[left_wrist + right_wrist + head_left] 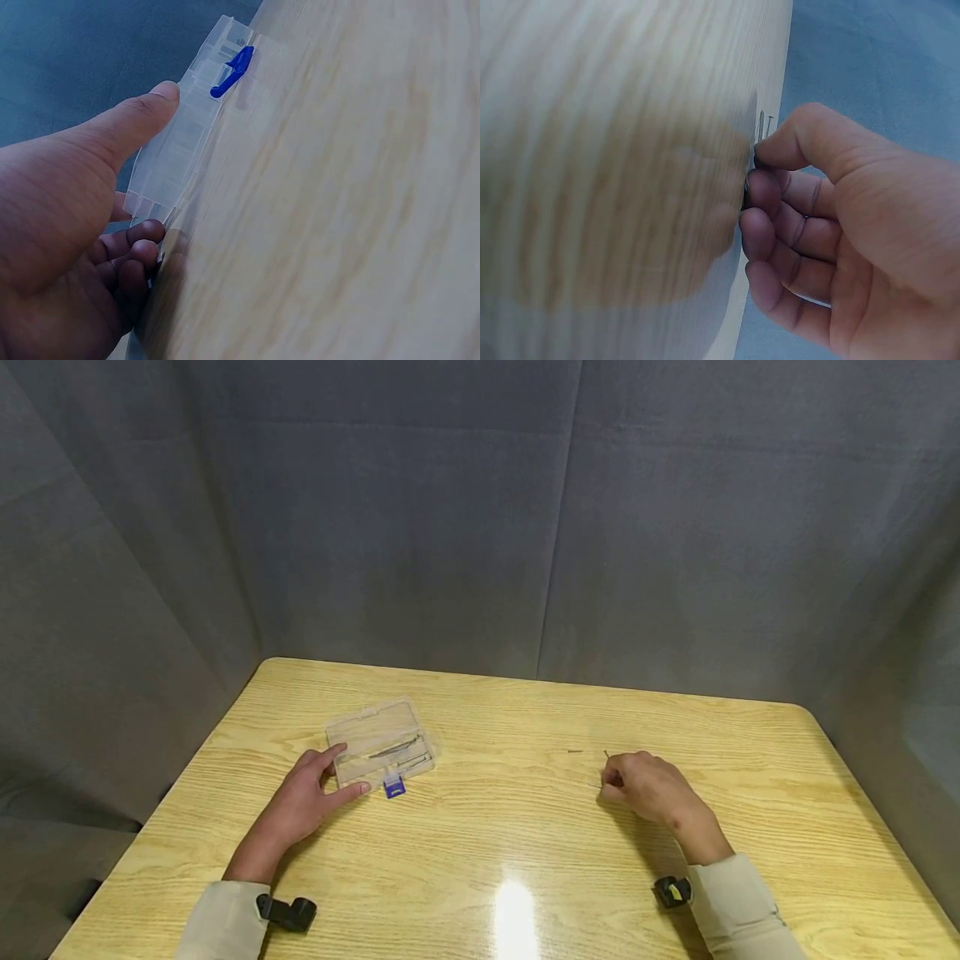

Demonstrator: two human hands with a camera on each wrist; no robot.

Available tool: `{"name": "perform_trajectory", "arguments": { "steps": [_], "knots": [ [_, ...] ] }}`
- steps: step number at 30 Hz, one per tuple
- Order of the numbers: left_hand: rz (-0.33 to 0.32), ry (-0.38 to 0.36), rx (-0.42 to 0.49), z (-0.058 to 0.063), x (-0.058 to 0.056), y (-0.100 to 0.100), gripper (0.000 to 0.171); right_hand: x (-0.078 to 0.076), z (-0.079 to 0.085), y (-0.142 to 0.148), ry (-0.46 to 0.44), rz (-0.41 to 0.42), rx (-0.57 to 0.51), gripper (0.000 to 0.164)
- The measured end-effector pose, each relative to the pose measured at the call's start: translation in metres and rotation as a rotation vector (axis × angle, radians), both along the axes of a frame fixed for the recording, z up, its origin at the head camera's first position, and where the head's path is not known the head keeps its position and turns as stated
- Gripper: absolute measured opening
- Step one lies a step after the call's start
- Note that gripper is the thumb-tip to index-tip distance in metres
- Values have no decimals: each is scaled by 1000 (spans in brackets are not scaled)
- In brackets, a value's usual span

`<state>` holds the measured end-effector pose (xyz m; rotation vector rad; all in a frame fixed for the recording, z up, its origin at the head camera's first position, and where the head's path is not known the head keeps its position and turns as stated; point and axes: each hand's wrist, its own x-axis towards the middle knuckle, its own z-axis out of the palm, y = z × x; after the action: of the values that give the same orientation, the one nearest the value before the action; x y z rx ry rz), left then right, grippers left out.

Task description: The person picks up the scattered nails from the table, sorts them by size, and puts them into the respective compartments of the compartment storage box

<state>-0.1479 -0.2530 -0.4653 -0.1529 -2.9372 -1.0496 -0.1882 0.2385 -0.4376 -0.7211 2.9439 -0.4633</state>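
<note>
A clear plastic box (pixel 375 745) lies with its lid open on the left of the table, thin metal nails (pixel 405 747) in its compartments. My left hand (pixel 311 793) holds it by its left end, thumb at the front wall and fingers at the side. A blue latch (pixel 234 71) hangs from the front wall. Over on the right, my right hand (pixel 648 785) is down at the tabletop, thumb and index fingertips pinching a thin nail (pixel 762 124) whose far end sticks out. A second nail (pixel 770 124) shows just beyond the thumb.
Another nail (pixel 574 751) lies on the wooden table (pixel 480 827) left of the right hand. Grey curtains (pixel 420 527) hang behind the table and along both sides. A bright light reflection falls near the front middle.
</note>
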Motion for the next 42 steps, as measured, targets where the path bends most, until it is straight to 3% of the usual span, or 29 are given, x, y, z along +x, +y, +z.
{"name": "perform_trajectory", "arguments": {
  "steps": [23,33,42],
  "knots": [
    [13,-4,-2,0,0,0,83,1,-1,0,-19,14,-31,12],
    [10,-5,28,-2,0,0,83,1,-1,-7,4,78,-129,16],
    [5,22,55,-4,1,0,80,-2,3,-31,-18,110,-191,16]
  ]
}}
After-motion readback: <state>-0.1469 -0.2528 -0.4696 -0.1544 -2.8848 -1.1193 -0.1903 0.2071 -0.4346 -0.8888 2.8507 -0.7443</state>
